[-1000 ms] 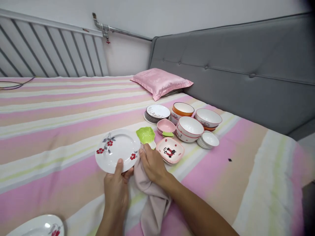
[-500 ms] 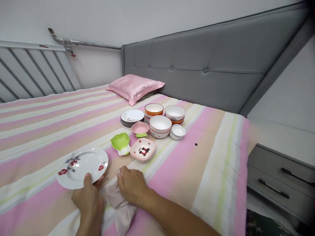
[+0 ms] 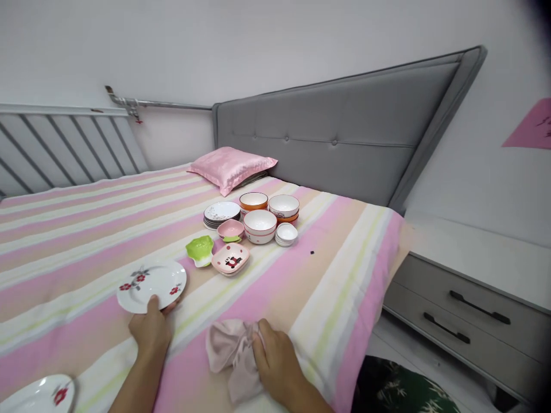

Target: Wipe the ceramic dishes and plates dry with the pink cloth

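Note:
My left hand [image 3: 151, 330] grips the near rim of a white plate [image 3: 159, 281] with red flowers and grey leaves, thumb on top and fingers beneath. Bunched in my right hand [image 3: 278, 361] is a pinkish-grey cloth [image 3: 235, 353], above the striped bedspread. Just beyond the plate lie a green cabbage-shaped dish [image 3: 200, 250] and a pink square dish [image 3: 231, 258] with a cartoon print. At the lower left corner another white plate [image 3: 41, 396] with a red flower shows in part.
Farther back are stacked plates [image 3: 222, 211], a pink bowl [image 3: 228, 228], white bowls [image 3: 260, 222], orange-banded bowls [image 3: 253, 201] and small white dishes [image 3: 286, 233]. A pink pillow [image 3: 230, 166] lies before the grey headboard [image 3: 327, 137]. A drawer cabinet [image 3: 465, 304] stands right of the bed.
My right hand has moved right, away from the plate, carrying the cloth. The left hand still holds the plate. The view has turned right, and another plate now shows at lower left.

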{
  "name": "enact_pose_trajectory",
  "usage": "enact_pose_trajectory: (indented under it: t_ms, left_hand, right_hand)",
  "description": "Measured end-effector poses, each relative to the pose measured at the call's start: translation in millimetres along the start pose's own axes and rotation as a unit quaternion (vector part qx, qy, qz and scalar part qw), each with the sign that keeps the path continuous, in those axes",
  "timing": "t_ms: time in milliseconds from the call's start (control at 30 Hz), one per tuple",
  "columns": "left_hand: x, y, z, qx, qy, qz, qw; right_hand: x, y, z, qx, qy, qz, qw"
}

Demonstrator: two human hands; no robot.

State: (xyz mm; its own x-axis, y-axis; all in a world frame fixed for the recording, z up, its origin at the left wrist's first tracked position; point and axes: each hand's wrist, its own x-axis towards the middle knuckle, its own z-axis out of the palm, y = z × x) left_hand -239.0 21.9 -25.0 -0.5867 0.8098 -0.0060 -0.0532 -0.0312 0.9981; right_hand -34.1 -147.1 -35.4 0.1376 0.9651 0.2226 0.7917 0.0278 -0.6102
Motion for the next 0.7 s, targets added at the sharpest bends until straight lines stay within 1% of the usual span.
enact_pose_trajectory:
  t_ms: [67, 167, 300, 367, 433, 467, 533, 600, 633, 667, 700]
  left_hand:
    - [-16.0, 4.4, -11.3, -0.002, -0.009, -0.022, 1.000]
    - [-46.0, 11.1, -35.6, -0.006, -0.058, -0.065, 0.996]
    - [-84.3, 22.9, -76.1, 0.022, -0.116, -0.126, 0.985]
    - [-100.8, 33.6, -96.9, 0.055, -0.146, -0.156, 0.975]
    - [-117.7, 47.4, -119.0, 0.090, -0.165, -0.167, 0.968]
    - [-126.7, 54.4, -131.3, 0.106, -0.168, -0.162, 0.967]
    - [-146.0, 65.3, -160.4, 0.135, -0.153, -0.134, 0.970]
    - [-166.4, 67.2, -197.6, 0.175, -0.116, -0.092, 0.973]
    - [-176.6, 63.7, -219.2, 0.208, -0.103, -0.065, 0.971]
    - [-186.4, 57.3, -242.5, 0.296, -0.097, 0.013, 0.950]
    - [-195.7, 48.5, -266.6, 0.367, -0.105, 0.100, 0.919]
  right_hand:
    - [-9.8, 2.7, -2.2, 0.016, 0.029, 0.004, 0.999]
    - [-16.6, 2.9, -3.7, 0.029, 0.042, -0.002, 0.999]
    - [-22.5, 0.2, -6.9, 0.048, 0.049, -0.012, 0.998]
    - [-26.4, -1.1, -9.5, 0.055, 0.051, -0.015, 0.997]
    - [-30.9, -2.2, -12.1, 0.061, 0.052, -0.016, 0.997]
    - [-33.2, -2.7, -13.2, 0.062, 0.053, -0.016, 0.997]
    - [-37.6, -3.5, -14.7, 0.064, 0.055, -0.013, 0.996]
    - [-41.5, -4.0, -15.0, 0.067, 0.056, -0.009, 0.996]
    - [-43.2, -4.1, -14.7, 0.068, 0.056, -0.007, 0.996]
    - [-44.7, -4.1, -14.2, 0.070, 0.055, -0.004, 0.996]
    - [-46.1, -4.0, -13.6, 0.072, 0.055, -0.002, 0.996]
